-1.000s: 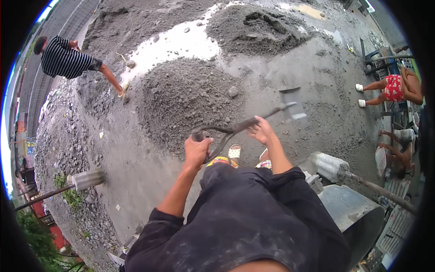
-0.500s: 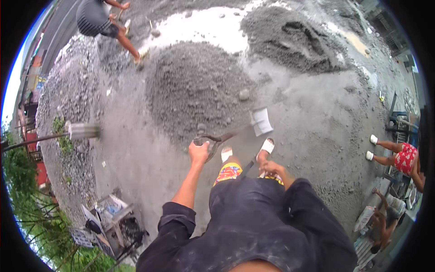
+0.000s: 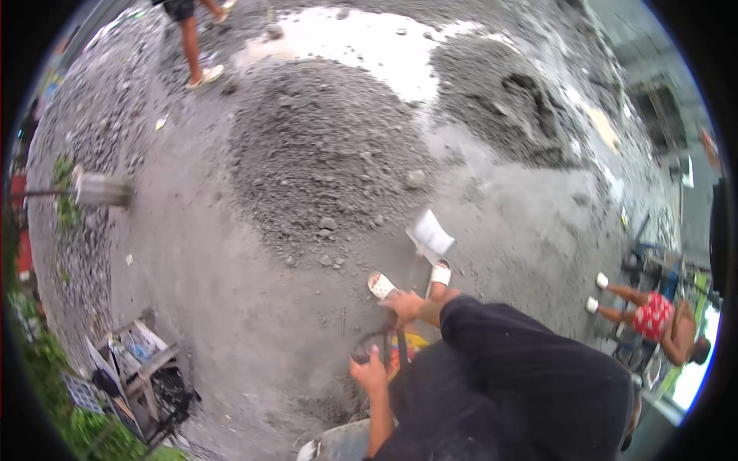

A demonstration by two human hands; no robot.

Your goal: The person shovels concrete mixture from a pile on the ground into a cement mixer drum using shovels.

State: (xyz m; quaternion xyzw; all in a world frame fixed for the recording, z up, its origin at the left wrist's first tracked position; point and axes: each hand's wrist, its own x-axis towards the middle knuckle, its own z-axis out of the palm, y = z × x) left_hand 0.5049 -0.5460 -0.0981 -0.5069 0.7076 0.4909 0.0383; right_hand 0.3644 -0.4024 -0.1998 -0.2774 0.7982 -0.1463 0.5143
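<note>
A shovel [image 3: 432, 234] with a pale, squared blade is in front of my feet, its blade just past my white sandals. Its dark handle runs back toward my body. My left hand [image 3: 371, 373] is closed round the handle's grip end, low by my left thigh. Further forward, my right hand [image 3: 406, 307] reaches across my body and is closed at the shaft; its fingers are partly blurred. A mound of grey gravelly sand [image 3: 323, 146] rises ahead of the blade, with loose stones along its near edge.
A second sand pile [image 3: 500, 100] stands far right, beside pale wet ground. At left are a pole in a cylindrical base [image 3: 104, 190] and a wooden box frame [image 3: 138, 369]. One person [image 3: 192, 46] stands far left; another in red shorts [image 3: 652, 316] is at right.
The view has shifted. My right hand has moved left from beside my right leg to the shovel's shaft. My left hand and the grip have come back closer to my body, and the shovel has swung round.
</note>
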